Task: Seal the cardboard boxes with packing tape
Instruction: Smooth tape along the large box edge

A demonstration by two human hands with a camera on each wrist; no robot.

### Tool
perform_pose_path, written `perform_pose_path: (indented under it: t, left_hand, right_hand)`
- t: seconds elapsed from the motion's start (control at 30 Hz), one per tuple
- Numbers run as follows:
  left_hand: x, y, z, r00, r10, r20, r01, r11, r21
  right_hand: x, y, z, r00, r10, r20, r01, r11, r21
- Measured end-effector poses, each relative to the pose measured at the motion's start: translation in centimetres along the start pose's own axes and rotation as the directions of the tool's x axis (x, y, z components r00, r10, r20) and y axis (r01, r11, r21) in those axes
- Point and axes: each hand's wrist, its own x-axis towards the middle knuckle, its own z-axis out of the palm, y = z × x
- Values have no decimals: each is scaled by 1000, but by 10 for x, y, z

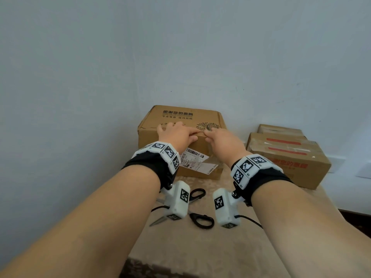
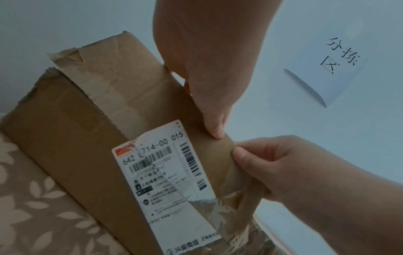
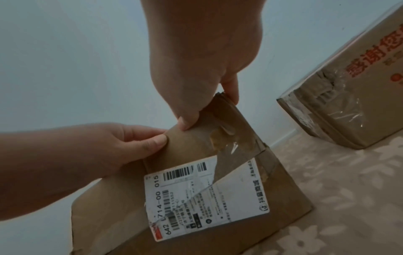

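A brown cardboard box [image 1: 206, 117] with black print on its top stands against the wall, a torn shipping label [image 1: 192, 157] on its front face. Both hands hold its top front edge at the middle. My left hand [image 1: 176, 133] lays its fingers over the top, and its thumb [image 2: 214, 131] presses the front face. My right hand [image 1: 220, 139] sits right beside it, thumb [image 3: 185, 122] on the front and fingers over the top. Old clear tape clings to the front of the box [image 3: 235, 143]. No tape roll is in view.
Black-handled scissors [image 1: 200, 219] lie open on the beige floral tablecloth [image 1: 190, 247] below my wrists. To the right stand two taped boxes [image 1: 291, 157], the nearer one with red print [image 3: 348, 112]. A white paper sign [image 2: 331, 69] hangs on the wall.
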Motion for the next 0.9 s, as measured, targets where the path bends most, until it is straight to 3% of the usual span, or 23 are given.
perform_pose_path:
  t: [0.07, 0.13, 0.2, 0.3, 0.4, 0.53, 0.63, 0.77, 0.9]
  left_hand:
    - [-2, 2, -5, 998, -8, 64, 7, 1000, 20]
    - [-13, -5, -9, 992, 80, 98, -81, 997, 7]
    - [-28, -21, -15, 986, 160, 54, -154, 983, -99]
    - [-55, -52, -23, 992, 108, -65, -120, 969, -217]
    - [-84, -79, -14, 999, 39, 3, -38, 985, -171]
    - [-119, -94, 12, 988, -82, 128, 93, 993, -79]
    - [-137, -97, 35, 952, -153, 265, 170, 985, -41]
    - [-146, -93, 43, 966, -151, 208, 167, 984, -63]
    - [-141, -75, 18, 996, -69, 56, 83, 944, -319]
  right_hand:
    - [-1, -1, 3, 1000, 7, 13, -7, 1000, 12]
    - [-10, -3, 5, 999, 31, 10, -32, 999, 32]
    - [-23, -5, 3, 994, 48, -97, -39, 995, 96]
    - [-41, -11, -3, 952, -2, -306, 52, 987, 154]
    - [-56, -25, -1, 929, -32, -369, 103, 979, 174]
    - [-73, -48, 9, 974, -47, -222, 96, 972, 216]
    - [-84, -63, 19, 996, -53, -69, 70, 963, 261]
    - [-96, -79, 27, 995, -41, 91, -4, 896, 444]
    - [-98, -82, 25, 988, -53, 144, -47, 788, 614]
